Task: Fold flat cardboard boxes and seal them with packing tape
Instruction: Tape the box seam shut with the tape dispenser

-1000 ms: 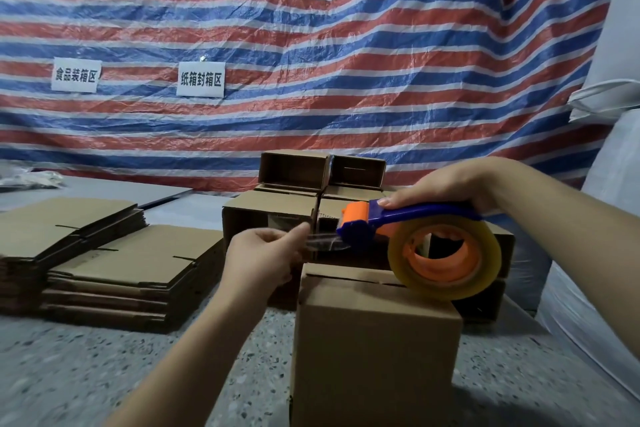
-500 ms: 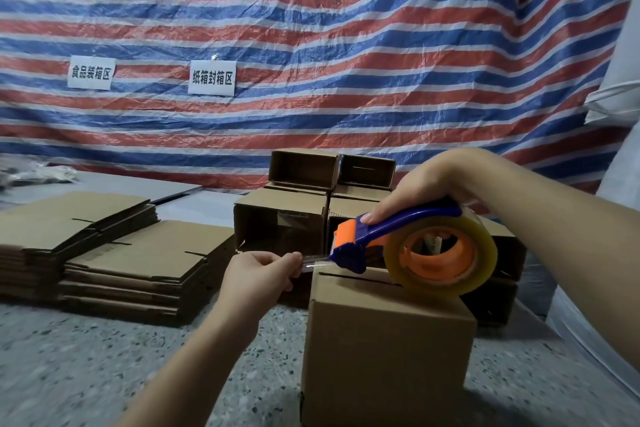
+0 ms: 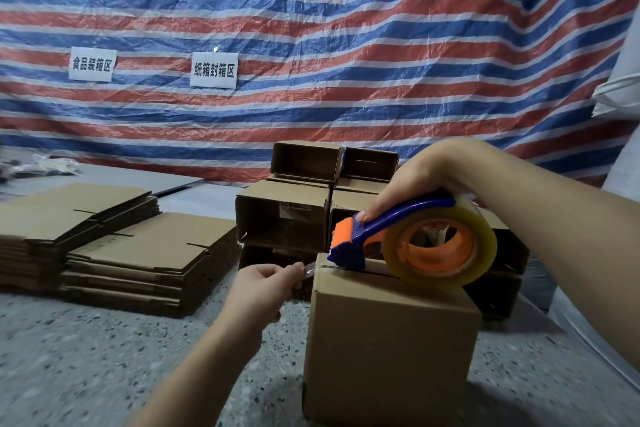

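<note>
A folded brown cardboard box [image 3: 388, 343] stands on the speckled floor in front of me, its top flaps closed with a seam across the top. My right hand [image 3: 426, 177] grips the blue handle of a tape dispenser [image 3: 412, 239] with an orange head and a roll of clear tape; its head rests on the box's top far-left edge. My left hand [image 3: 266, 284] pinches the free end of the clear tape [image 3: 311, 269] just left of that box corner.
Two stacks of flat cardboard blanks [image 3: 138, 253] lie on the left. Several folded open boxes [image 3: 287, 215] are piled behind the one in front. A red, white and blue striped tarp [image 3: 311, 28] with two paper signs hangs behind. White sacks [image 3: 620, 184] stand at the right.
The dispenser has come down from above the box onto its top far-left edge. My left hand, still pinching the tape end, has dropped to the box corner.
</note>
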The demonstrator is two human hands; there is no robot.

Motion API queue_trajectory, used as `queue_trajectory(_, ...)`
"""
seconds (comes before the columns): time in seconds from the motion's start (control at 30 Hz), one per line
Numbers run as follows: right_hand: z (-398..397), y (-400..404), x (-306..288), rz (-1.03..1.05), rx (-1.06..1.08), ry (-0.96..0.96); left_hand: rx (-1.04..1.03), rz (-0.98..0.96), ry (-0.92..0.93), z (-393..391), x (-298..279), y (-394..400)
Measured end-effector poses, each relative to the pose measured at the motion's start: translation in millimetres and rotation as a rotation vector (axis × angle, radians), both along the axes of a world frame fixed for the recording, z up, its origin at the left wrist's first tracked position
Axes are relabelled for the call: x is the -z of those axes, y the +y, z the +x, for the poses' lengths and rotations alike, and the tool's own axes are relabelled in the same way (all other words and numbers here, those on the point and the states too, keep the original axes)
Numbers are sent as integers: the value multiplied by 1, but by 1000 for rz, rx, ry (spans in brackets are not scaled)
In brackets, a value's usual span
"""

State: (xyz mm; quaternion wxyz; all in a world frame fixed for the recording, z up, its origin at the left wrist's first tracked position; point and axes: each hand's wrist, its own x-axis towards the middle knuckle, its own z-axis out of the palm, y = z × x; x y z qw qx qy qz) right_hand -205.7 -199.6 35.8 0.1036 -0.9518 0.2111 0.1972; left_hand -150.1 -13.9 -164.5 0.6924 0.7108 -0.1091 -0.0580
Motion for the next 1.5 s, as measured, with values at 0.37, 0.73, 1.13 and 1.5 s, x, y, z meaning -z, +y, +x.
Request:
queue_trajectory(0.37, 2, 1, 1, 13, -21, -8, 144, -26, 128, -5, 21, -11)
queue_trajectory(0.73, 4, 4, 0, 28, -32, 22, 20, 12, 8, -1, -22, -17)
queue_trajectory(1.13, 5, 7, 0, 8, -24, 47, 202, 114, 14, -11, -21, -25)
queue_trajectory(1.5, -17, -33, -19, -138, 88, 103, 216, 290, -67, -10, -29, -19)
